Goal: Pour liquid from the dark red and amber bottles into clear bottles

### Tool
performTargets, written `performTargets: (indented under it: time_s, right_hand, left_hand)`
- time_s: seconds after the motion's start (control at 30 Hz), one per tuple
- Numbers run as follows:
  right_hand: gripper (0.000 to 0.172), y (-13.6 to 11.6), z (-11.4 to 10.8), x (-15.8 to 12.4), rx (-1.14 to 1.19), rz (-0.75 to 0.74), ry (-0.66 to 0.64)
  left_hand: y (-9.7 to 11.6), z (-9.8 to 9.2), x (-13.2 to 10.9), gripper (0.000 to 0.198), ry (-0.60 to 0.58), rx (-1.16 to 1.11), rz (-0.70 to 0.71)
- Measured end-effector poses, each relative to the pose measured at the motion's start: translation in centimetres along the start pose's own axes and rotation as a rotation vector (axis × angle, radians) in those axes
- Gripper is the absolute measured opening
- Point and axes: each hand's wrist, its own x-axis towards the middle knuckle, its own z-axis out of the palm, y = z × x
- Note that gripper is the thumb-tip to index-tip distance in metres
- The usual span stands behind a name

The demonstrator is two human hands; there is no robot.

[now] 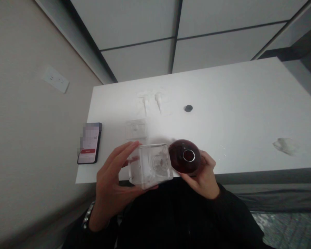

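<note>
My left hand is wrapped round a clear square container, with a round opening facing right. In my right hand is a dark red-brown rounded bottle, with a bright ring at its middle. The bottle and the container are side by side, close together or touching, above the table's front edge. Just beyond the left hand lies a clear square piece with a round feature in it. Farther back rest two white pump-like nozzles with thin tubes. A small dark round cap lies to their right.
The white table meets pale panels at the back. At its left edge lies a phone with its screen lit. A crumpled translucent piece is at the right. A wall outlet is on the left wall.
</note>
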Motion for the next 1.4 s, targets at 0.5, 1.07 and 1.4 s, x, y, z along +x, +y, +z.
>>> performTargets:
  time_s: [0.5, 1.07, 1.4]
  right_hand:
    - [0.082, 0.3, -0.2, -0.3, 0.097, 0.189, -0.084]
    - [0.070, -0.3, -0.5, 0.4, 0.107, 0.227, -0.102]
    - [0.074, -0.2, -0.5, 0.2, 0.119, 0.259, -0.120]
  left_hand:
    - [0.8, -0.8, 2.3, 0.064, -0.012, 0.045, 0.166]
    - [2.2, -1.5, 4.1, 0.056, -0.067, 0.138, 0.297]
    - [3.5, -1.7, 5.2, 0.041, -0.092, 0.159, 0.243]
